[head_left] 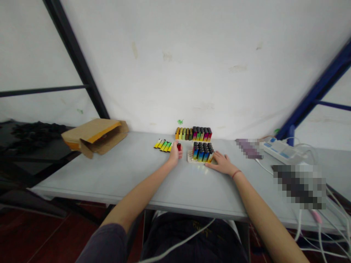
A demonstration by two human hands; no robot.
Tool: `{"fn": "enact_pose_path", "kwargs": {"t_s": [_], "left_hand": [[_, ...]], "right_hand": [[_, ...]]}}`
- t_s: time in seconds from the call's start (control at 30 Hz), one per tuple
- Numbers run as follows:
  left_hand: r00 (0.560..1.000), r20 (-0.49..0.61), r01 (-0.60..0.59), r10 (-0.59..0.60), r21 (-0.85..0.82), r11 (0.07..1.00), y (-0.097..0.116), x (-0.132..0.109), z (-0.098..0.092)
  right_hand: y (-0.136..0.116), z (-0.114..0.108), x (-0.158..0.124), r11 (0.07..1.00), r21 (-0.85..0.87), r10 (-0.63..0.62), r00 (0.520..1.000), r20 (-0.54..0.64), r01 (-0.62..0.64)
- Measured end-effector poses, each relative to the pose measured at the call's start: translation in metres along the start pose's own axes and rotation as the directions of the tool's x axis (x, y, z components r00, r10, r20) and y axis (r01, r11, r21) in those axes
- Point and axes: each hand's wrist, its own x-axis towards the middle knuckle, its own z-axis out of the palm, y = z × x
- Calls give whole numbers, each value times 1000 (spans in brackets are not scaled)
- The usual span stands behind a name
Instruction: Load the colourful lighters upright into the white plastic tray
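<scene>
Pinched upright in my left hand (pixel 174 152) is a small red lighter (pixel 179 147), just left of the near tray. That pale slotted tray (pixel 189 157) holds several rows of upright blue, green and yellow lighters (pixel 201 154) with dark tops; bare slots show at its left end. My right hand (pixel 221 163) lies at the tray's right side, fingers stretched out and thumb along the front corner, touching it. Beyond my left hand, several yellow-green lighters (pixel 163 145) lie flat in a slanted row. Behind the near tray stand yellow-orange lighters (pixel 183 133) and multicoloured lighters (pixel 202 134).
An open cardboard box (pixel 94 135) lies on its side at the table's left. On the right are two blurred-out flat items, a white power strip (pixel 279 151) and loose white cables (pixel 319 233). The grey table (pixel 115 175) meets a white wall at the back.
</scene>
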Motion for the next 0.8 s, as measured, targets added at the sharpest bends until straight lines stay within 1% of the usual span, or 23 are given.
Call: {"fn": "enact_pose_path", "kwargs": {"t_s": [0.17,0.37,0.5,0.8], "left_hand": [[999,-45,16,-16,-11,1000,1,0,0],[994,-108,-28,28,0,1000,1,-3,2],[994,-98,-56,55,-7,998,0,-2,1],[998,-66,10,-12,-24,1000,4,-6,3]], "right_hand": [[2,1,1,1000,-3,10,1000,5,-10],[2,2,1,1000,-10,12,1000,2,-12],[0,0,0,1000,-4,12,1000,8,-12],[1,1,1,1000,1,3,1000,14,-3]]}}
